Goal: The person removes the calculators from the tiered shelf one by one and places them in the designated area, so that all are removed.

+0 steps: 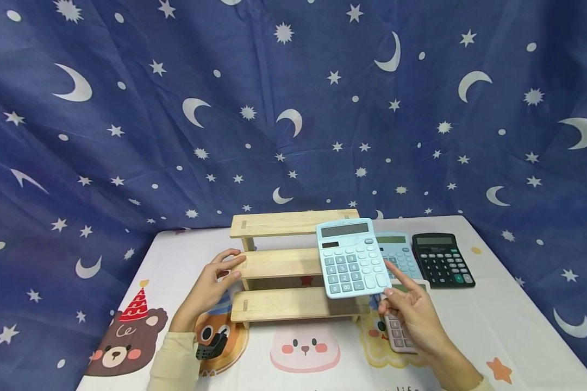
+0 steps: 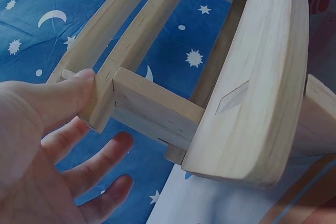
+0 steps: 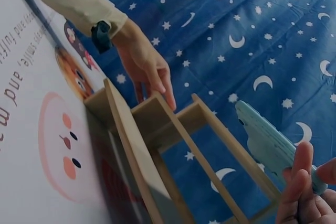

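Observation:
A three-step wooden rack (image 1: 274, 304) stands on the table. My left hand (image 1: 209, 288) grips the left end of its middle board, thumb and index finger at the edge; in the left wrist view the other fingers (image 2: 100, 156) spread beside the rack. My right hand (image 1: 413, 315) pinches a light blue calculator (image 1: 352, 259) by its lower right corner, keys facing me. The calculator is held up in front of the rack's right side and hides part of its boards. Seen edge-on in the right wrist view, the calculator (image 3: 273, 142) tilts over the rack.
Behind the held calculator lies another blue calculator (image 1: 400, 254), with a black calculator (image 1: 442, 260) to its right. A pink calculator (image 1: 402, 336) lies partly under my right hand. The tablecloth (image 1: 474, 320) has cartoon prints; a starry blue curtain (image 1: 254, 163) hangs behind.

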Demonstrator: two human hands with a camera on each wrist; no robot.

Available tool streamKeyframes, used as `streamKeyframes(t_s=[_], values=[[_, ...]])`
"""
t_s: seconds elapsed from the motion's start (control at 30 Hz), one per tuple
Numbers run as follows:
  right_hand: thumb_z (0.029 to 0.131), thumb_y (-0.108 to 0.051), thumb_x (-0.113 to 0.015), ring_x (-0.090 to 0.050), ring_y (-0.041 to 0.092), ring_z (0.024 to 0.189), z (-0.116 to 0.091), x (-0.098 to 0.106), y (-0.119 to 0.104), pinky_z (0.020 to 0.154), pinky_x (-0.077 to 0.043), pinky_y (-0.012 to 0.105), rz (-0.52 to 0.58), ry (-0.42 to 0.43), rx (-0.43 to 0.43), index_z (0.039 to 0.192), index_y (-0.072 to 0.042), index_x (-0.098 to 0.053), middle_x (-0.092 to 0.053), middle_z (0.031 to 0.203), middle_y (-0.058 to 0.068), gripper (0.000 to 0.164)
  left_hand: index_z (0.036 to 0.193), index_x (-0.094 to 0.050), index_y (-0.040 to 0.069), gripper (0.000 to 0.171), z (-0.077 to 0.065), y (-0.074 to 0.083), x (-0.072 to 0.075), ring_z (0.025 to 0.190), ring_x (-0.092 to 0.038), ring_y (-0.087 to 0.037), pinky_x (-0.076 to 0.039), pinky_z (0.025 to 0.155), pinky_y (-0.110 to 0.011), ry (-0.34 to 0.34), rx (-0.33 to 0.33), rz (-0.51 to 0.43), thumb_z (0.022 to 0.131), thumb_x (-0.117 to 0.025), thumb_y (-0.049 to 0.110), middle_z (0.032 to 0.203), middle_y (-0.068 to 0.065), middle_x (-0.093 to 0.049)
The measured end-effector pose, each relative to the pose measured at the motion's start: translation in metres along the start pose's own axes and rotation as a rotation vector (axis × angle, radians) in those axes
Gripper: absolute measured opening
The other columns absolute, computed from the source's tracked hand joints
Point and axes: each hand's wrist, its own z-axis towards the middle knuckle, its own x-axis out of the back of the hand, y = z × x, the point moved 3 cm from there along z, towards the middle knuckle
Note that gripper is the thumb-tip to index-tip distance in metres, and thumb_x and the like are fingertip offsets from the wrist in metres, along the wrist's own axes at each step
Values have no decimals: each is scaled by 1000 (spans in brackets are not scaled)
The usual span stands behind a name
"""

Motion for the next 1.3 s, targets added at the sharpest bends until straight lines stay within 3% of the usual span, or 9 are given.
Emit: streamKeyframes(t_s=[0.17, 0.37, 0.6, 0.93, 1.1, 1.3], values=[[105, -9, -52, -67, 3, 68, -4, 6, -2, 71, -56, 16, 30, -3, 16, 163, -6, -12, -73, 77, -5, 71, 137, -60, -4, 40, 1, -1, 0, 135, -48, -42, -51, 97, -33, 3, -3, -14, 99, -62, 8, 148, -25, -48], [104, -5, -52, -69, 4, 69, -10, 15, -4, 68, -56, 16, 16, 16, 62, 162, -8, -21, -76, 81, -3, 66, 137, -60, -5, 40, 1, 0, 0, 135, -48, -43, -51, 97, -38, 5, -6, -4, 99, -62, 8, 148, -27, -47], [104, -2, -50, -69, 4, 70, -18, 27, -3, 67, -56, 16, 32, 19, 69, 159, -19, -31, -74, 77, -4, 61, 137, -60, -3, 40, 1, 1, 0, 137, -47, -43, -51, 99, -45, 1, 13, -2, 100, -62, 10, 150, -21, -48], [104, -6, -52, -67, 6, 70, -30, 48, 1, 68, -56, 18, 38, 81, -21, 164, -13, -14, -75, 82, -2, 71, 138, -59, -3, 40, 0, -2, -1, 136, -48, -43, -51, 98, -44, -4, 6, -3, 100, -61, 10, 150, -21, -47], [105, -7, -52, -67, 5, 71, -38, 60, 3, 67, -55, 19, 34, 102, -60, 165, -17, -10, -75, 84, -4, 73, 139, -59, -2, 41, 0, -2, -1, 136, -48, -43, -50, 99, -46, -6, 7, 0, 100, -61, 11, 150, -20, -47], [105, -7, -51, -66, 7, 70, -47, 78, 5, 67, -55, 22, 17, 154, -52, 165, -17, -12, -77, 95, -5, 72, 139, -59, -3, 41, 0, -2, -1, 136, -48, -43, -50, 98, -40, -6, 12, -1, 100, -61, 11, 150, -22, -46]])
